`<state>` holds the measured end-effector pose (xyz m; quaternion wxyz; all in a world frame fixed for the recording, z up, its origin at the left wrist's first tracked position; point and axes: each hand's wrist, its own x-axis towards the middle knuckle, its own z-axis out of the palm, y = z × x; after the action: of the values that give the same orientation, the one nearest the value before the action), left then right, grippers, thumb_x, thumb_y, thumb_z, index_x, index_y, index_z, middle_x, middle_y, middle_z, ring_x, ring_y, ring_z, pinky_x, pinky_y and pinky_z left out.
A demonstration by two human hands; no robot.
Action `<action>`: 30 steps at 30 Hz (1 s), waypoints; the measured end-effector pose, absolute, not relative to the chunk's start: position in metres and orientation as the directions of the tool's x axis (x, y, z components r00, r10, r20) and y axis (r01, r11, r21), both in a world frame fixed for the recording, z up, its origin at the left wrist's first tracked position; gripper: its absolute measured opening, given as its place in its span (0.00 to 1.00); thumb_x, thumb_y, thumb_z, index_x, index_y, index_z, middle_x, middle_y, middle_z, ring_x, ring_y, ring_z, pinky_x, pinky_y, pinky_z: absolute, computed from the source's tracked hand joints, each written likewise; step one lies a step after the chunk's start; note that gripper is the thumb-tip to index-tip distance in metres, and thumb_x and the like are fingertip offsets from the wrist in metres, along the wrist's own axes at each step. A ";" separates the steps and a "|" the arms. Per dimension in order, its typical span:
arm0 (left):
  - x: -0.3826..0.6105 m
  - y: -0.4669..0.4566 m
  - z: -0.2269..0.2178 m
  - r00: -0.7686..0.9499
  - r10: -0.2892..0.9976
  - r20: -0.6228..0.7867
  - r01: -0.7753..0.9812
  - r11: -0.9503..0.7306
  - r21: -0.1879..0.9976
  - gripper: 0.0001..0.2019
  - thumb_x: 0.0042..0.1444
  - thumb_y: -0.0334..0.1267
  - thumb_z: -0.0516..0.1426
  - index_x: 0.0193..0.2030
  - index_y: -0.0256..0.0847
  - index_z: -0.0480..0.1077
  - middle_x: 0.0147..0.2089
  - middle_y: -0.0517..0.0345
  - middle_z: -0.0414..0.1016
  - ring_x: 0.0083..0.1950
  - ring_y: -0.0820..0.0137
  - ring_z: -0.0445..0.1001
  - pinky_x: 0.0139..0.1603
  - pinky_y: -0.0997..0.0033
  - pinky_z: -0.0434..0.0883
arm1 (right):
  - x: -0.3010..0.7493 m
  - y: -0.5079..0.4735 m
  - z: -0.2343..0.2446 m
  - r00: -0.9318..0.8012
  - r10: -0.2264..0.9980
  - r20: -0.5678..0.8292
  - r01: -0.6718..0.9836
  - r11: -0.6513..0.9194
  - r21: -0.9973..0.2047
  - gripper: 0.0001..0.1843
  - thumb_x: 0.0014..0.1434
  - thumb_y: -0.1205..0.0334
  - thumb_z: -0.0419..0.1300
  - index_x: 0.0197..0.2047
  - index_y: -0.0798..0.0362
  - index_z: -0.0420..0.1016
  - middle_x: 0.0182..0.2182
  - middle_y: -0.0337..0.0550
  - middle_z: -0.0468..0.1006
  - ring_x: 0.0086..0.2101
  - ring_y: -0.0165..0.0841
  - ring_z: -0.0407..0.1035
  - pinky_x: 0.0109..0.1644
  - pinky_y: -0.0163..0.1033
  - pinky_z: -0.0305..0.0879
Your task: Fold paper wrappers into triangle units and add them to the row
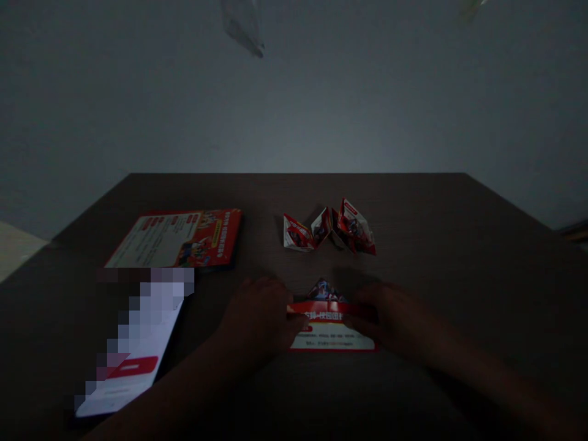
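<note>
A red and white printed paper sheet (333, 338) lies on the table in front of me, partly folded. A pointed, picture-covered tip (324, 290) sticks up behind its red band. My left hand (266, 309) grips the sheet's left side, its thumb on top near the red band. On the right side, my right hand (390, 311) holds the same sheet, thumb and fingers pressed on the fold. Dim light hides most of the fingertips. Just beyond the hands stands a zigzag folded paper piece (321, 228) in the same print.
To the left lies a stack of printed flyers (179, 242). Nearer me, a phone (138, 367) with a lit, partly pixelated screen rests beside my left forearm. The dark wooden table (427, 214) meets a pale wall, where a clear plastic item (243, 27) hangs.
</note>
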<state>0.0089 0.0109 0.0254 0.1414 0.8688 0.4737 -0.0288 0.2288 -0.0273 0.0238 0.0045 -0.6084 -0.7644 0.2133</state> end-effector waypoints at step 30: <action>-0.017 0.029 0.029 0.527 0.751 -0.397 0.841 -0.396 0.369 0.12 0.49 0.47 0.57 0.24 0.42 0.74 0.26 0.58 0.74 0.25 0.69 0.71 0.22 0.74 0.56 | 0.261 -0.017 0.030 -0.352 0.836 -0.421 0.785 0.019 -0.619 0.08 0.55 0.60 0.60 0.37 0.51 0.77 0.32 0.40 0.80 0.31 0.33 0.73 0.31 0.34 0.65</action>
<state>-0.0166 0.0286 0.0290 0.2698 0.8312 0.4789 -0.0834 0.2611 -0.0167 0.0303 0.0308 -0.5684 -0.7132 0.4092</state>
